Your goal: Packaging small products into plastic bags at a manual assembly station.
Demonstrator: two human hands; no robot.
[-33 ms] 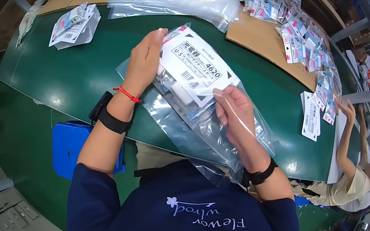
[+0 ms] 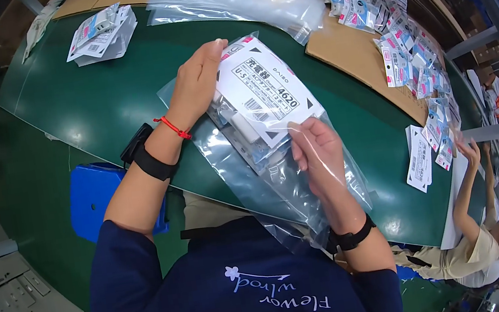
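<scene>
Hands (image 2: pixel 197 86) (image 2: pixel 318 152) grip clear bag (image 2: pixel 278 177) overhanging green table's (image 2: pixel 86 96) near edge.

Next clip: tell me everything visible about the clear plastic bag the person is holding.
The clear plastic bag is a thin, glossy, transparent film pouch, wrinkled and catching glare. It lies slanted over the near edge of the green table, its lower end hanging toward the person's lap. Inside its upper part sits a white printed label card with a barcode, over small packaged items that are hard to make out. The left hand grips its top end; the right hand pinches the film beside the card.
</scene>
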